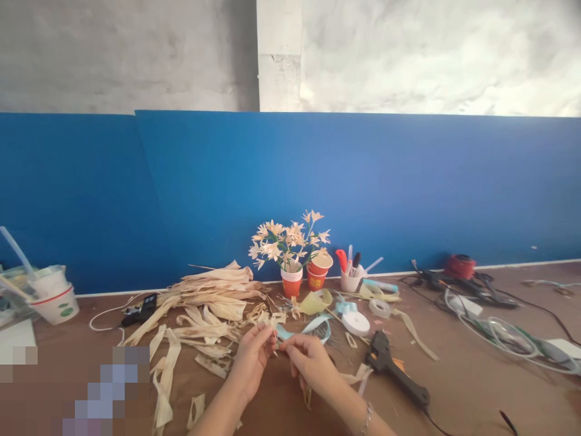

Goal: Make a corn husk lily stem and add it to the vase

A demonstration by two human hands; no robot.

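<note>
My left hand (254, 354) is closed in a pinch, and a small pale piece of dried husk (273, 322) shows at its fingertips. Close beside it, my right hand (313, 363) also pinches, its fingertips almost meeting the left ones; what lies between them is too small to make out. Just beyond the hands runs a light blue ribbon (318, 324). Dried corn husks (213, 297) lie heaped to the left, with loose strips nearer me. Behind the hands, pale husk flowers (290, 239) on green stems stand in a stack of red-and-white paper cups (291, 283).
A black glue gun (394, 369) lies right of my right hand. Further back are a white ribbon spool (355, 323), a tape roll (380, 308) and a cup of pens (350, 281). Cables (508, 339) spread at right. A paper bowl (57, 304) stands far left.
</note>
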